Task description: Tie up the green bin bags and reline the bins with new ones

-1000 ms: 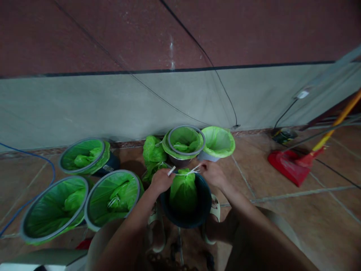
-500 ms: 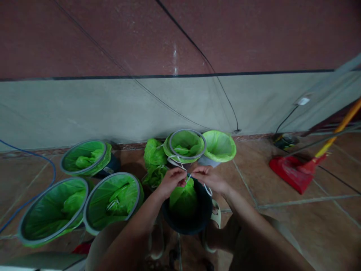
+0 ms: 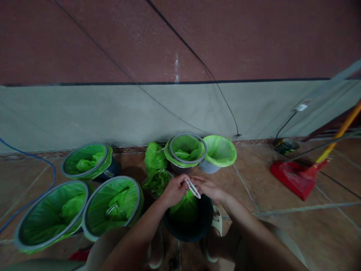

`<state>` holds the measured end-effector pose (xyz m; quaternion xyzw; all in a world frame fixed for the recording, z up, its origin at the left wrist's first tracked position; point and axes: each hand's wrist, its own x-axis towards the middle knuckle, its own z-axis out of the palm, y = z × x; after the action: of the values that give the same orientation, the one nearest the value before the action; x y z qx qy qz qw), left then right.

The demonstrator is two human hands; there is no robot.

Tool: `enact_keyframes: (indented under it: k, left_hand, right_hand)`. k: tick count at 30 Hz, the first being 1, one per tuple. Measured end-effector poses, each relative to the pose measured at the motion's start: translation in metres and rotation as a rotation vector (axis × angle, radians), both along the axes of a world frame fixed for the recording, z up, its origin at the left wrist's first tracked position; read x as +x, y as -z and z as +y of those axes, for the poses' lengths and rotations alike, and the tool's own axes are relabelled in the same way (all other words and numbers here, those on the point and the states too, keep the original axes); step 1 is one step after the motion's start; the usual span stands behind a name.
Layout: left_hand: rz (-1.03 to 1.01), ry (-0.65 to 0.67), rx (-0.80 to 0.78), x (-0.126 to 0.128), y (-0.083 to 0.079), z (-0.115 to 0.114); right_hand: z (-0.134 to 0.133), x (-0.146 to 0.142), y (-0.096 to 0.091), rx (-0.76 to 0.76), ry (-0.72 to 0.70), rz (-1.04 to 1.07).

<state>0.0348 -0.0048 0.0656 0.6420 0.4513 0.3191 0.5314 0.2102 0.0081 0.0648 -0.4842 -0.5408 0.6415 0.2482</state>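
My left hand (image 3: 177,190) is closed in a pinch on a white drawstring (image 3: 193,188). Right beside it, my right hand (image 3: 209,188) grips the same string, its fingers bent together and partly hidden. The string forms a narrow loop between both hands. Just below hangs the gathered neck of a green plastic bag (image 3: 184,210), which sits inside a dark bucket (image 3: 188,236). That bucket stands on the floor between my feet.
Bins with green liners stand left: a back one (image 3: 84,161), a front one (image 3: 52,216) and another (image 3: 113,207). Behind my hands are a grey-rimmed bin (image 3: 188,149), a lined pail (image 3: 220,150) and a green bundle (image 3: 155,156). A red dustpan (image 3: 293,178) lies right.
My hands have come closer together, and the string ends that hung apart now form a loop between them. The whole scene sits slightly lower in view.
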Motion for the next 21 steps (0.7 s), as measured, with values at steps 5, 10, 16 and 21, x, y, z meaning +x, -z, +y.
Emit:
enact_keyframes:
  k: [5, 10, 16, 21]
  left_hand:
    - [-0.147, -0.219, -0.279, 0.001, 0.008, 0.003]
    - [-0.21, -0.324, -0.399, -0.004, 0.009, 0.003]
    - [0.177, -0.141, 0.026, -0.005, 0.007, 0.005]
    - [0.25, -0.004, 0.326, -0.005, 0.004, 0.0]
  right_hand:
    - [0.002, 0.003, 0.0, -0.028, 0.083, -0.04]
    - [-0.001, 0.005, -0.003, -0.097, -0.033, -0.119]
    - [0.004, 0.01, 0.022, 0.033, -0.034, -0.31]
    - [0.009, 0.011, 0.028, 0.223, 0.022, -0.289]
